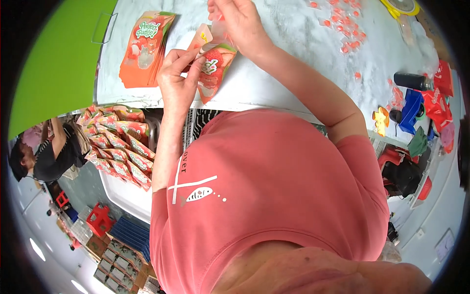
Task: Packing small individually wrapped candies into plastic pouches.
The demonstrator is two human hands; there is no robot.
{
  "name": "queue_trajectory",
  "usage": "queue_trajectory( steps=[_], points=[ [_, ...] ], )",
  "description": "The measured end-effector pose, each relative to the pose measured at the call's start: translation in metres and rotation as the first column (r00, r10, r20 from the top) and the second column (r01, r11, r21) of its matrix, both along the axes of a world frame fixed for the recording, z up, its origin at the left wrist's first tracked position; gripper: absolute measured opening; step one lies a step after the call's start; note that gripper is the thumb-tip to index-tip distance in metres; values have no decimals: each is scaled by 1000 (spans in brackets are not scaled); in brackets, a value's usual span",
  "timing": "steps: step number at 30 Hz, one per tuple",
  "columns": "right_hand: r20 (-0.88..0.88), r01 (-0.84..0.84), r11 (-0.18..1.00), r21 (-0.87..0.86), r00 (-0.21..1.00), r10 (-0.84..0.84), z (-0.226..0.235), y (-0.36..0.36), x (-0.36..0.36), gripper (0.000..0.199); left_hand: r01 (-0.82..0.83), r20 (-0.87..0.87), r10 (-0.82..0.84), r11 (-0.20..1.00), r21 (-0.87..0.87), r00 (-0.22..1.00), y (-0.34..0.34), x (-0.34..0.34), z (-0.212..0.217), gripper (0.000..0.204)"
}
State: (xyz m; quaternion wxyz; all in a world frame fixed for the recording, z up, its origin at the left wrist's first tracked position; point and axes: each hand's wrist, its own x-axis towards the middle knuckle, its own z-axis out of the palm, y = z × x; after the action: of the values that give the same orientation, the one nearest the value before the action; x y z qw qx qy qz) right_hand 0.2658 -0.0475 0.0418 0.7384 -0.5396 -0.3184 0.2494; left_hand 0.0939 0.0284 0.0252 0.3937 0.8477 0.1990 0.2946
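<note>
My left hand pinches the upper edge of a red and peach printed pouch near the table's front edge. Its thumb and fingers close on the pouch's rim. Just above, my right hand is cupped by the pouch's mouth with its fingers curled together. Something pale and translucent shows below those fingers, too unclear to name. To the left lies a fanned stack of flat pouches of the same print. Small clear-wrapped red candies are scattered on the table to the right.
The marbled white table ends at my chest. Filled pouches crowd a white tray at my left. A yellow-rimmed round scale, a black bottle and a blue tape dispenser stand at right. Another person is at far left.
</note>
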Motion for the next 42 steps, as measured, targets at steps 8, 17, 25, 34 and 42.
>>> queue_trajectory(
  steps=[8,17,25,34,42],
  points=[
    [205,52,995,81,976,-68,-15,-16,0,23,15,3,-14,994,-104,1000,-3,4,-5,21],
    [654,161,987,18,745,-134,-33,-27,7,20,39,12,-38,979,-202,999,-3,11,-9,22],
    [366,170,973,156,905,-217,-15,-31,-6,20,55,53,-46,982,-178,998,-1,10,-11,21],
    [153,-318,924,211,945,291,9,-23,11,40,142,167,-109,968,-206,980,-9,15,-9,22],
    [834,78,988,-136,547,71,39,-85,4,18,92,263,-14,954,-285,965,-12,11,-20,20]
  ],
)
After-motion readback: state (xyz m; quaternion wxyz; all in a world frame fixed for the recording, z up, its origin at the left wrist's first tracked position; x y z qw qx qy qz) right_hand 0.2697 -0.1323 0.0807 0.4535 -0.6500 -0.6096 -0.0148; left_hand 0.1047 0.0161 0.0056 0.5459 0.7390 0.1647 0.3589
